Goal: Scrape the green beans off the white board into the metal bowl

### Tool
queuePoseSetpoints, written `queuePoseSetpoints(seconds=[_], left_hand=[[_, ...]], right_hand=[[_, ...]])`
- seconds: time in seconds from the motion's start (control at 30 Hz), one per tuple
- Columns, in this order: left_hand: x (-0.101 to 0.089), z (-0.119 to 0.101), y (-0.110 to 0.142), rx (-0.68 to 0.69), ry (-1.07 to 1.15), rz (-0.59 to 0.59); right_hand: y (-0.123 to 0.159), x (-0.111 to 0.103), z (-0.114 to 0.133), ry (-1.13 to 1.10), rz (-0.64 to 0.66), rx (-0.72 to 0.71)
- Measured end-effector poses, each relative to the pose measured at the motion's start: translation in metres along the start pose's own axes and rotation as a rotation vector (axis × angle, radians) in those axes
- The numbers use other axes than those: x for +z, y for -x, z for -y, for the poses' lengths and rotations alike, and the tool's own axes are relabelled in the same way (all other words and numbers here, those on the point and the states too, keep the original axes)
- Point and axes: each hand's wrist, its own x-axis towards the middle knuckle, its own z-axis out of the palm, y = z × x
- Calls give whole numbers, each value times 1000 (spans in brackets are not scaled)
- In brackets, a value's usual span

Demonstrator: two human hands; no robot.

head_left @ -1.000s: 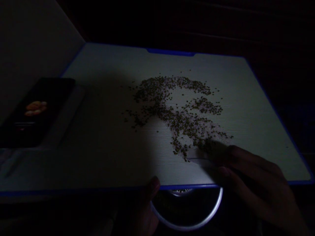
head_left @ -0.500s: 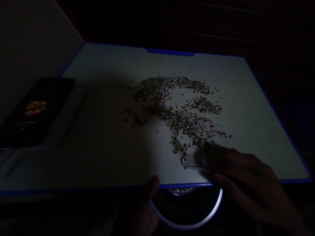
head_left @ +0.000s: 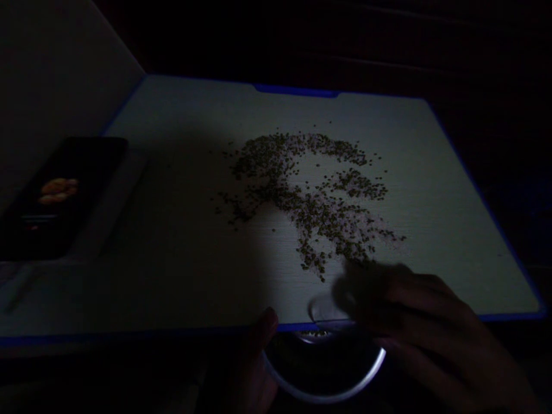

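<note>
Fingers: the right hand's fingers (head_left: 414, 287) sit close together, narrowly pinching a clear plastic scraper (head_left: 323, 307). The left hand's fingers are lost in shadow, so their state cannot be told.

Scraper: it lies flat and low at the near edge of the board, its far side just short of the seeds' lower fringe.

Right hand: the right hand (head_left: 431, 328) sits mostly over the near right part of the board, dim and partly shadowed.

Seeds: small brown-green seeds (head_left: 310, 195) lie scattered in a loose, broken curve across the middle of the board, thickest towards the lower right.

Left hand: the left hand (head_left: 252, 368) is below the near edge, with its thumb (head_left: 268, 322) rising at the rim, just beside the bowl.

Bowl: a round bowl with a pale rim (head_left: 345, 391) sits under the near edge, between the hands, with a few seeds (head_left: 317, 333) showing inside.

Board: a white cutting board (head_left: 452, 230) with a blue rim carries the seeds.

Phone: a dark smartphone (head_left: 60, 195) with an orange image on its screen lies to the left, well apart from the seeds.
</note>
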Motion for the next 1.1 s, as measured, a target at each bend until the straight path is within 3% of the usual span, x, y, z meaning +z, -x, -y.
queuePoseSetpoints(seconds=[0.2,0.4,0.7,0.9,1.1], left_hand=[[2,0,-2,21,8,29],[4,0,0,22,-4,36],[6,-2,-1,25,-30,-1],[-3,1,-2,46,34,29],[-2,1,-3,63,-66,10]], right_hand=[[6,5,0,117,-98,138],[-6,7,2,89,-77,214],[-6,2,0,43,7,31],[-9,1,-1,6,8,-17],[0,2,-2,4,11,3]])
